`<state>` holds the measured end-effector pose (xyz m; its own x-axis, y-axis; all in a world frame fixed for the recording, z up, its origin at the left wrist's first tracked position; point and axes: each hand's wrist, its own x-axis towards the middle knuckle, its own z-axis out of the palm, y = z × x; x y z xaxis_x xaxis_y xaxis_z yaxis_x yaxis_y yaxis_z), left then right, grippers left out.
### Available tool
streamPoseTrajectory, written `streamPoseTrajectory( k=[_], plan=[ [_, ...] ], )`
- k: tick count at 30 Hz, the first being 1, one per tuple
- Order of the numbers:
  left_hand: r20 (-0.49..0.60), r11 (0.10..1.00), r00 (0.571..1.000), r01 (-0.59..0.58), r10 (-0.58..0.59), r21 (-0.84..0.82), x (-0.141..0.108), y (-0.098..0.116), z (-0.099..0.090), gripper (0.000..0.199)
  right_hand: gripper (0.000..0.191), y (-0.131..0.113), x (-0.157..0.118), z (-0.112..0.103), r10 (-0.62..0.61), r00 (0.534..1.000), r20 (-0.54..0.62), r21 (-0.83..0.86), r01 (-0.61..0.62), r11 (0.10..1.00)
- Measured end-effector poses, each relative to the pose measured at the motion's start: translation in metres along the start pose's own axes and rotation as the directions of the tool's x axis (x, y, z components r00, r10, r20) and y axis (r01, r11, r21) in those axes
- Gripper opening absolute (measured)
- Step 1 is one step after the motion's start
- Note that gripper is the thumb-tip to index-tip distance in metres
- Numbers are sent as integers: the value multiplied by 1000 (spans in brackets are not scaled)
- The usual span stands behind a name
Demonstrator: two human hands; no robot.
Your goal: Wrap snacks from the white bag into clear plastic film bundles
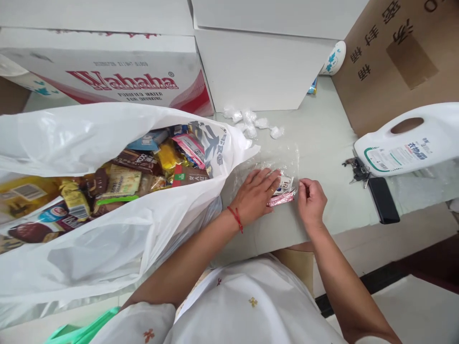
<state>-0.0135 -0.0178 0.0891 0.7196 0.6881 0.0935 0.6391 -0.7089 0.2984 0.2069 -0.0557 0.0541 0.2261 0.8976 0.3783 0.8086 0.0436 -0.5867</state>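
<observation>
A clear plastic bag (292, 155) lies flat on the table with small snack packets (283, 184) inside, one of them pink and shiny. My left hand (256, 191), a red string round its wrist, presses down on the bag with fingers stretched out, covering part of the packets. At the bag's right edge my right hand (311, 200) is closed, thumb and finger pinching the plastic. Left of my hands a big white plastic bag (107, 267) gapes, full of many wrapped snacks (124, 181). Several small crumpled clear plastic bundles (251, 122) lie just beyond the clear bag.
A Wahaha water carton (125, 76) and a white box (254, 67) stand at the back. On the right are a brown carton (405, 62), a white detergent jug (401, 138), keys (358, 171) and a black phone (383, 200). A paper cup (335, 58) lies tipped behind.
</observation>
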Motion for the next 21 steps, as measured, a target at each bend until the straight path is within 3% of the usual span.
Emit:
streamPoseTrajectory(
  k=[5,9,10,16,19,21],
  plan=[
    [-24,999,999,-43,43,-16,-5,0,1,74,25,-12,12,-2,2,995,-102,35,2,999],
    [-96,998,995,-36,30,-54,-7,-7,9,24,25,-17,24,4,17,994,-104,68,-10,998],
    [-123,997,992,-42,34,-67,-7,-8,13,21,25,-18,27,6,18,995,-101,77,-10,997],
    [-255,982,966,-16,-34,-190,-3,-13,20,30,25,-20,41,20,96,994,-44,125,-89,988],
    [-212,962,970,59,-119,-268,8,-19,13,26,22,-14,48,24,224,974,32,141,-226,964],
    [-142,942,967,163,-212,-292,17,-24,8,23,20,-9,54,25,320,930,181,144,-347,927]
  ],
)
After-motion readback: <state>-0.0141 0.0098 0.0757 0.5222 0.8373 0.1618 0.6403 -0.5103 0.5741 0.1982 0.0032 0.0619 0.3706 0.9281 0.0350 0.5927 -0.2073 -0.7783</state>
